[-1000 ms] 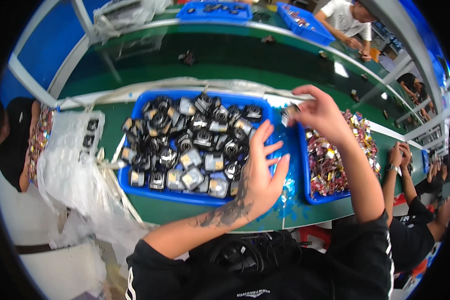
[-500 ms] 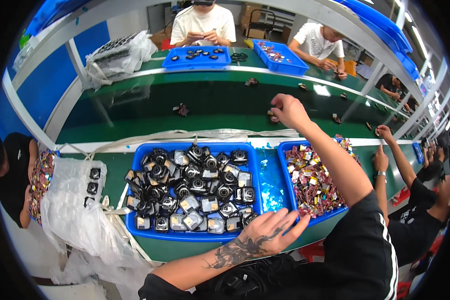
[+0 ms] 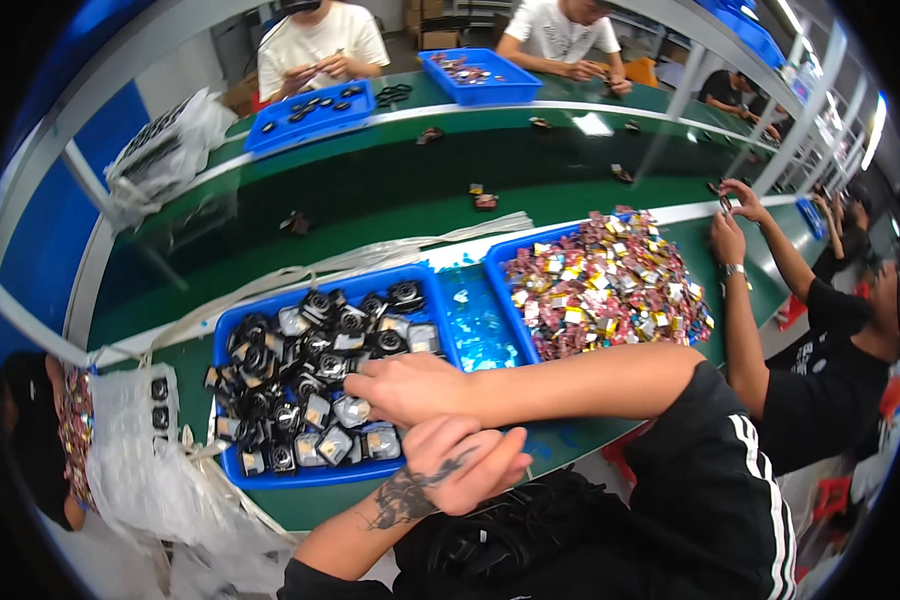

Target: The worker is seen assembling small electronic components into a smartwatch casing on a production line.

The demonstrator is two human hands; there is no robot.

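Observation:
My right hand (image 3: 410, 388) reaches down into a blue bin (image 3: 232, 475) heaped with black watch-like housings (image 3: 315, 340), some showing round dials and others pale, clear-covered backs. Its fingers are bent together at the housings; the fingertips and anything between them are hidden. My left hand (image 3: 462, 468), with a tattooed wrist, hovers at the bin's near right corner, just below the right wrist. Its fingers are loosely curled and apart, and nothing shows in them. Right of the housings stands a second blue bin (image 3: 510, 310), piled high with small red, white and yellow electronic parts (image 3: 600, 290).
Beyond the bins runs a green conveyor belt (image 3: 370, 180) carrying scattered small parts (image 3: 484, 200). Blue film (image 3: 475, 320) lies between the bins. Clear plastic trays and bags (image 3: 150, 460) sit at left. A co-worker's hands (image 3: 732, 225) are at right; others sit across the belt.
My right hand has left the belt and come down into the bin of housings. My left hand has curled its fingers somewhat. The view has shifted, and a part lies on the belt.

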